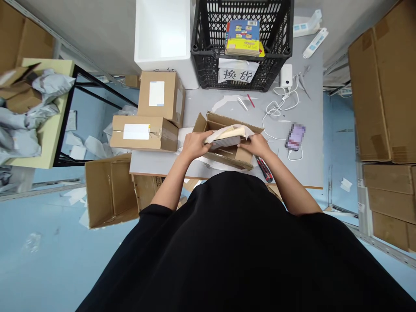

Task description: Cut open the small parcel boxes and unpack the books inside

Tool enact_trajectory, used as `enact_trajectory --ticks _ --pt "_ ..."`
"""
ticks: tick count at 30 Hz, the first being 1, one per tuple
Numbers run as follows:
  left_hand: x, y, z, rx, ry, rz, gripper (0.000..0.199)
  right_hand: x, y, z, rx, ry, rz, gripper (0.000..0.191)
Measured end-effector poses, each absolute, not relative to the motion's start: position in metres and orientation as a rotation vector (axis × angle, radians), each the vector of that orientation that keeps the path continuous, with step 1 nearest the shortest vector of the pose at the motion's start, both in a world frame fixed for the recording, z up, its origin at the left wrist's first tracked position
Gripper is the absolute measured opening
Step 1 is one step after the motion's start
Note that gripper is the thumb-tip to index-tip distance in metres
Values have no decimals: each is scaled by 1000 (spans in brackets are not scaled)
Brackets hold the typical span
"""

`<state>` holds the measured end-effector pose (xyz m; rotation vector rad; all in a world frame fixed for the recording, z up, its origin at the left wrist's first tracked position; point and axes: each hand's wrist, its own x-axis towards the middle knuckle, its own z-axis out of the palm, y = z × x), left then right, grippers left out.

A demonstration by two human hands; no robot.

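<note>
**Item:** wrapped item (227, 135), a flat, pale cream piece partly covered by thin white wrap.
**Item position:** above the open top of the carton (227, 119), between both hands, near the table's (289, 171) front edge.
**Left hand:** (194, 145) closed around the item's left end; grasp appears firm.
**Right hand:** (255, 145) fingers curled over the item's right end, grasping it through the wrap.
**Carton:** brown corrugated, flaps spread outward, set at a slight angle on the table.
**Front edge:** the carton's near corner sits close to it. The knife (264, 168), red and black, lies just beside the carton's right corner.
**Right side:** white cable (276, 108) and phone (295, 137) lie near the carton.
**Left side:** two taped cartons (143, 138) stand just beside the carton, one (160, 95) behind the other.
**Rear edge:** black crate (208, 65), holding books (243, 37), with a white foam box (160, 30) beside it.
**Obscured:** the carton's interior is partly hidden by the hands and wrap. The item's identity cannot be determined. The phone's screen is blurred.
</note>
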<state>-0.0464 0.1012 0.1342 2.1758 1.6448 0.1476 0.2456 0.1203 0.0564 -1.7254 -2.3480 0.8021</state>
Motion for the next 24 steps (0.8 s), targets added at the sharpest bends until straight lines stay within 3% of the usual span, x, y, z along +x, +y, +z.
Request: enact_trajectory --ticks 4,9,11,20,24 --pt "-66 109 129 2090 1689 443 32 242 115 49 -1822 -2359 571 55" --pt "-94 118 121 1793 1683 887 40 235 95 31 -2062 -2226 510 90" --pt "-103 121 119 1675 1692 1007 41 232 88 22 -2098 -2123 488 95" --pt "-149 131 109 1460 1736 1419 48 245 82 10 -2114 -1882 727 85" --pt "-158 129 110 1513 1964 1358 46 258 85 10 -2092 -1945 628 84"
